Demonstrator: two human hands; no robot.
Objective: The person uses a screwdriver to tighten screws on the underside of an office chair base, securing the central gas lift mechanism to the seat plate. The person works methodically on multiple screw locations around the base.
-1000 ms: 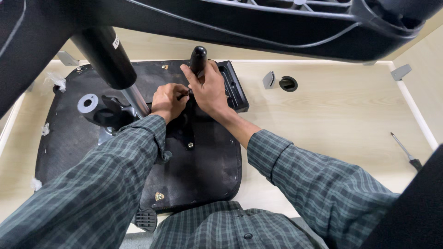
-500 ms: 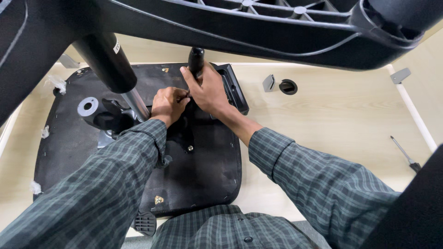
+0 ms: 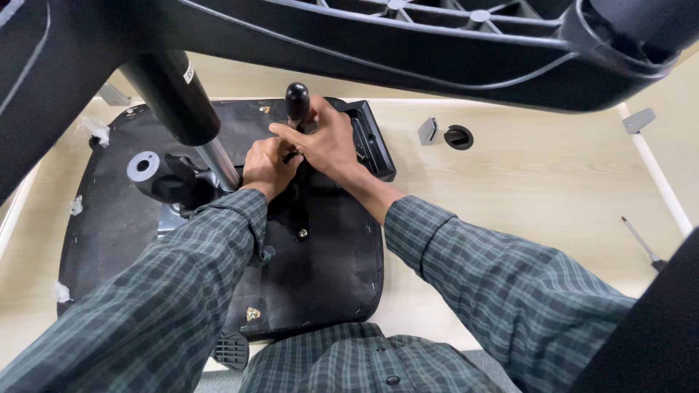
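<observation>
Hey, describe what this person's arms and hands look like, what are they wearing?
Both arms wear long sleeves of a dark green plaid shirt with thin lighter lines. The left sleeve ends in a cuff at the wrist; the right sleeve stops a little short of it, leaving some forearm bare. The left hand and right hand are bare: no gloves, and no rings or watch visible.

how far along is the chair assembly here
Done: the gas cylinder and star base stand on the upturned seat underside. In hand: left hand and right hand work beside the black lever knob. Left: the screwdriver lies unused on the table.
</observation>
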